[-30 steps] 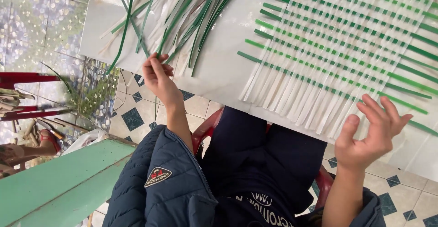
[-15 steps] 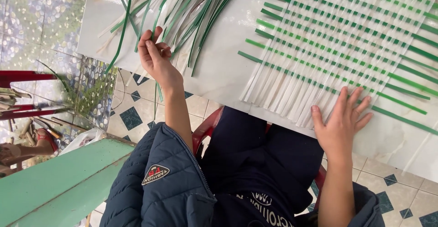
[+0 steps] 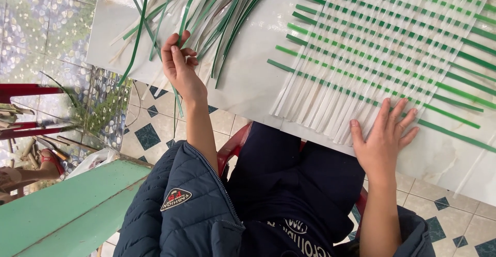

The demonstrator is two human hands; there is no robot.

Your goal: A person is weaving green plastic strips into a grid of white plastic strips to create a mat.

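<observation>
Pinching grip of left hand (image 3: 178, 66) on green strip (image 3: 182, 22), right hand (image 3: 385, 141) spread flat on woven mat (image 3: 382, 45)

The loose strips (image 3: 206, 9) lie left of the woven mat (image 3: 382, 55), both on the table (image 3: 248, 81).

white marble-look table (image 3: 248, 84) | red plastic chair (image 3: 233, 146) under the seated person | green wooden bench (image 3: 57, 210) lower left | blue-and-cream patterned floor tiles (image 3: 150, 133) | small leafy plant (image 3: 101, 110) beside the table | red poles (image 3: 26, 89) at left edge
</observation>
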